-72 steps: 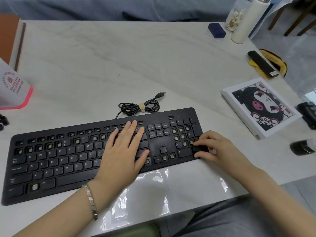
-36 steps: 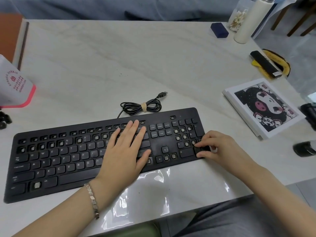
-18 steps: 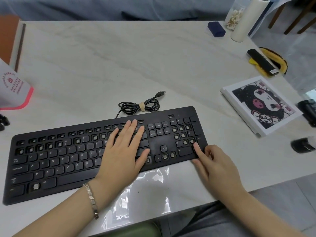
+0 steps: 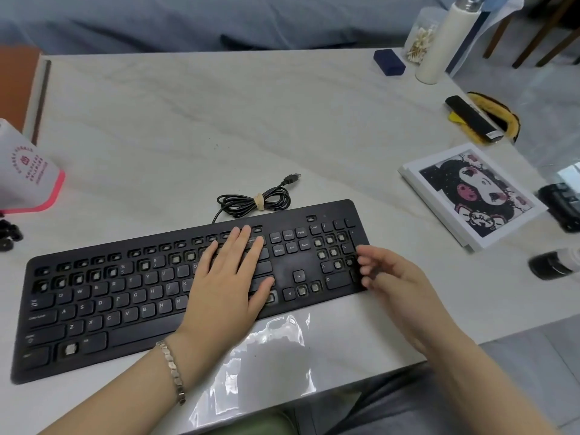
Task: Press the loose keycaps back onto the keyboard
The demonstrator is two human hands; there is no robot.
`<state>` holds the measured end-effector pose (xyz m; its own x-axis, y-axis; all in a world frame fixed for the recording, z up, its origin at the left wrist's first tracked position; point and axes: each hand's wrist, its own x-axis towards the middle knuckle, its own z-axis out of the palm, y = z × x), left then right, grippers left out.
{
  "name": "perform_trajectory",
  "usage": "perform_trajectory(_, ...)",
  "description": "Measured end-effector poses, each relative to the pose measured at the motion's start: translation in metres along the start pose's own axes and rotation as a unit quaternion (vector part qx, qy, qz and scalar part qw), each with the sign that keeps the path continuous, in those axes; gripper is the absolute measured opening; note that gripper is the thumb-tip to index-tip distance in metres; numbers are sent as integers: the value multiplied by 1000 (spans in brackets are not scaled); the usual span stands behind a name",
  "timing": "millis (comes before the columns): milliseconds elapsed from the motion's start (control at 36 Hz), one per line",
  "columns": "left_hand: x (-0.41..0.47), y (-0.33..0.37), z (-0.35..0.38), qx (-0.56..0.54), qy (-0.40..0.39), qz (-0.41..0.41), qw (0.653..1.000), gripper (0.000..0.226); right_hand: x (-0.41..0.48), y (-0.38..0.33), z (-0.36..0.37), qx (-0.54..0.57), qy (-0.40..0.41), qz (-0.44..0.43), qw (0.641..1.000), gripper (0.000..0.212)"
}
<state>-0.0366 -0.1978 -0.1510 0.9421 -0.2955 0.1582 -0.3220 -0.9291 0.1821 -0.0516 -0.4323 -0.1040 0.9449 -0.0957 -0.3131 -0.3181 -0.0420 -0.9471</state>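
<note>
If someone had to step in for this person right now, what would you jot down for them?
Left hand: open, lying flat on the keyboard, over its middle keys.
Right hand: open, blurred, fingers at the number pad's right edge, nothing visibly held.
Done: the visible letter keys carry caps.
Left: bare sockets in the top row, number row, number pad and arrow cluster.
Small dark pieces at the left edge of the table may be keycaps; cannot tell.

Keyboard [image 4: 125, 302] on table [image 4: 219, 120], coiled cable [image 4: 254, 200] just behind it.
</note>
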Motion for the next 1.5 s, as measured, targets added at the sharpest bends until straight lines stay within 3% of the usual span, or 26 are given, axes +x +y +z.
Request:
perform_trajectory(83,1,-1,0,-8,-5,1,1000,68,-1,-8,9,190,-32,54,980,45)
perform_trajectory(167,1,-1,0,-11,0,1,1000,70,-4,-12,18,227,-47,37,972,38)
perform_trajectory(361,1,-1,1,-4,0,3,1000,68,-12,-14,27,126,-36,-71,989,32)
perform_trajectory(611,0,-1,0,3,-6,1,1000,68,-16,-18,28,59,-37,-109,992,38)
perform_trajectory(778,0,0,-2,0,-13,-3,1000,70,-15,-18,22,15,-12,-92,996,30)
perform_trajectory(917,0,-1,-2,-2,-18,-4,1000,69,-9,-12,13,15,3,-27,1000,27)
perform_trajectory(1028,0,-1,-2,0,-27,-6,1000,70,-5,-12,6,24,51,-7,998,19)
perform_trajectory(1167,0,-1,-2,4,-32,-5,999,70,2,-9,-2,-67,83,-12,994,15)
perform_trajectory(1500,0,-1,-3,2,-40,-14,999,71,19,-11,-3,-174,68,-81,979,20)
